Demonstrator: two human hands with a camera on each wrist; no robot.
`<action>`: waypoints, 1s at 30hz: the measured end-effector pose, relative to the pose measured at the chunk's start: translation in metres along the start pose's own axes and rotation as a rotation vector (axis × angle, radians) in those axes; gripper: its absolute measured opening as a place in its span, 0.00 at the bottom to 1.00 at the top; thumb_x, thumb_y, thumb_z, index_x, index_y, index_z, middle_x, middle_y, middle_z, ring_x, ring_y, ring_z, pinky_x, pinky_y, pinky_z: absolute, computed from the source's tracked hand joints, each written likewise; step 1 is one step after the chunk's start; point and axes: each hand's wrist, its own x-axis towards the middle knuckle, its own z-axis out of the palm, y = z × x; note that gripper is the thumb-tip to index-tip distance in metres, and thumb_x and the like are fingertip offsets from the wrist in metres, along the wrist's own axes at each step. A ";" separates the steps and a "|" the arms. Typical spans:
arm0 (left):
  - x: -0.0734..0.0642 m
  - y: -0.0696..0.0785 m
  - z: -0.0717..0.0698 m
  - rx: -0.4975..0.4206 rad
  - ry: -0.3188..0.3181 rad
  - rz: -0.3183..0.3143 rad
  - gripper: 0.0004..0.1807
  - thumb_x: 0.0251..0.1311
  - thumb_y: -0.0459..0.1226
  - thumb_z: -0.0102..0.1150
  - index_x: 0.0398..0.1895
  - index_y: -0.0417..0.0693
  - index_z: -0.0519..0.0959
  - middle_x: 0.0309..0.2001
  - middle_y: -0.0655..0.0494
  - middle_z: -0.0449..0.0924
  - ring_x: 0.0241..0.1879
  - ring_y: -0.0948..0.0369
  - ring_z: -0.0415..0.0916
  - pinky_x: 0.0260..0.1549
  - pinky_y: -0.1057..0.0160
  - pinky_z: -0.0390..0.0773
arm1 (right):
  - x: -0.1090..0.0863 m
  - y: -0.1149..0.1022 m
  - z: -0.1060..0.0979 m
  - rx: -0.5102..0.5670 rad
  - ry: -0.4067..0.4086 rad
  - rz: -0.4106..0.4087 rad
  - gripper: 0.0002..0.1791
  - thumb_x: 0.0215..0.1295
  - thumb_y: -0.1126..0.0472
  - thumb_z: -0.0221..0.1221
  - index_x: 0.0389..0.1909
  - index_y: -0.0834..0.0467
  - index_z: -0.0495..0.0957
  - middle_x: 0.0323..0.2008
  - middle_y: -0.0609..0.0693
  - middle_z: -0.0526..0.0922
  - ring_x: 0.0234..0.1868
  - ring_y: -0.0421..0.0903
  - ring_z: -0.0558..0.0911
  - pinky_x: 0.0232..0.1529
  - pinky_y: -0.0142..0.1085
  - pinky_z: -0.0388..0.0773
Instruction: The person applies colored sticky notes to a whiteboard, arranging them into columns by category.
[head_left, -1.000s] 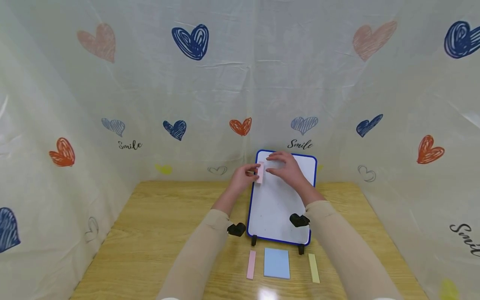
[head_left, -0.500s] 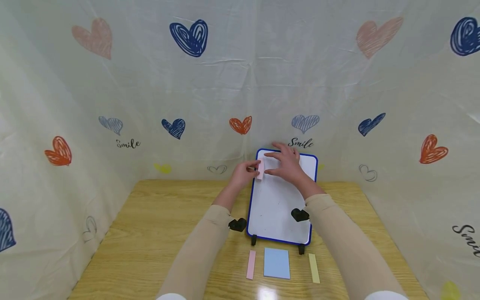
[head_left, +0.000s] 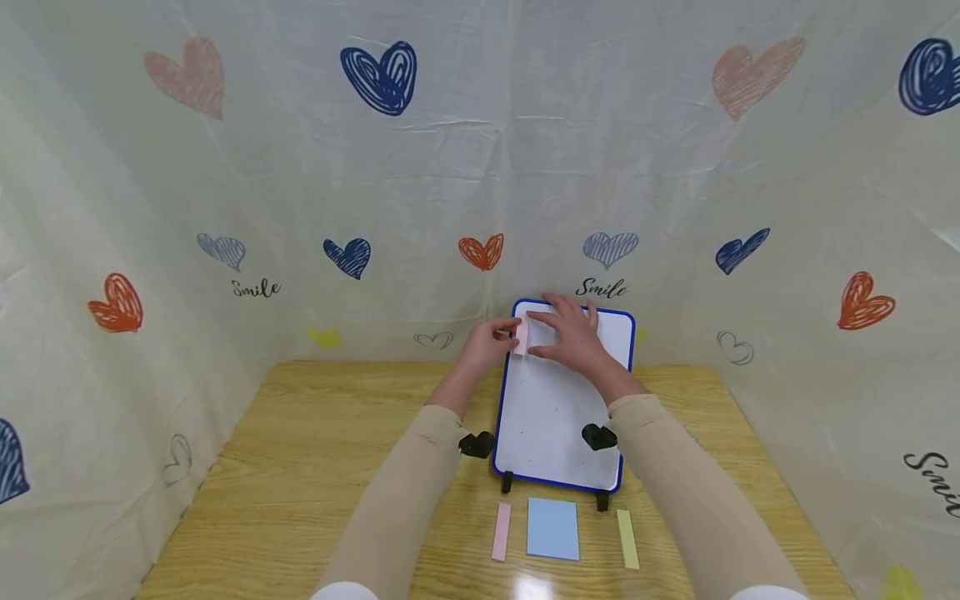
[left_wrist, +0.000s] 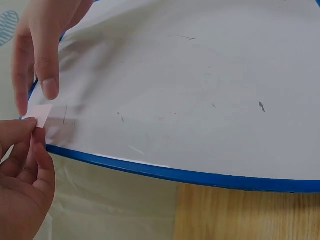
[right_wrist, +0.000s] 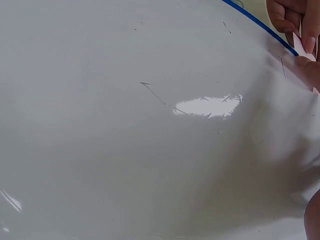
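A small whiteboard (head_left: 555,408) with a blue rim leans upright at the back of the table. My left hand (head_left: 483,343) pinches a narrow pink sticky note (head_left: 521,340) between thumb and fingers, over the board's upper left edge. The left wrist view shows the pink note's free end (left_wrist: 43,115) jutting past those fingertips, close over the white surface. Just right of the note, my right hand (head_left: 576,340) has its fingers spread, thumb and index pointing toward the note. Its other fingers reach the board's top edge.
On the table before the board lie a pink strip pad (head_left: 501,532), a blue square pad (head_left: 553,529) and a yellow strip pad (head_left: 628,539). Black feet (head_left: 507,482) hold up the board. A heart-printed curtain (head_left: 405,183) hangs behind it.
My left hand has carried the pink note slightly upward along the board's left edge. The right hand's fingers have spread wider and reached up to the top rim.
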 end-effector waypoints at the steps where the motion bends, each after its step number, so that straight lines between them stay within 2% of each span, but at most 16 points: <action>1: 0.000 0.000 0.000 0.005 -0.002 -0.002 0.22 0.65 0.32 0.60 0.63 0.53 0.76 0.50 0.53 0.77 0.43 0.55 0.74 0.42 0.62 0.79 | 0.000 0.000 0.001 -0.003 0.001 -0.001 0.37 0.52 0.42 0.71 0.65 0.44 0.74 0.74 0.52 0.55 0.73 0.56 0.50 0.67 0.63 0.29; 14: 0.000 0.001 0.000 0.026 -0.001 -0.009 0.22 0.65 0.32 0.61 0.62 0.52 0.77 0.50 0.53 0.77 0.45 0.55 0.74 0.42 0.65 0.79 | -0.001 0.001 0.005 -0.060 -0.004 -0.010 0.41 0.51 0.40 0.70 0.68 0.41 0.70 0.75 0.51 0.53 0.74 0.55 0.47 0.67 0.61 0.26; 24: -0.005 -0.007 -0.003 -0.060 0.055 -0.028 0.21 0.62 0.35 0.64 0.59 0.55 0.79 0.48 0.56 0.78 0.46 0.55 0.75 0.44 0.60 0.80 | -0.004 -0.001 0.006 -0.176 -0.034 -0.074 0.45 0.52 0.36 0.67 0.72 0.43 0.65 0.77 0.50 0.44 0.76 0.55 0.41 0.66 0.64 0.28; 30: -0.009 -0.012 -0.004 -0.083 0.083 -0.001 0.20 0.61 0.36 0.65 0.57 0.55 0.80 0.48 0.55 0.78 0.45 0.54 0.75 0.44 0.60 0.80 | -0.005 -0.003 0.010 -0.197 -0.032 -0.102 0.47 0.51 0.34 0.66 0.73 0.43 0.63 0.78 0.50 0.43 0.76 0.55 0.38 0.67 0.64 0.28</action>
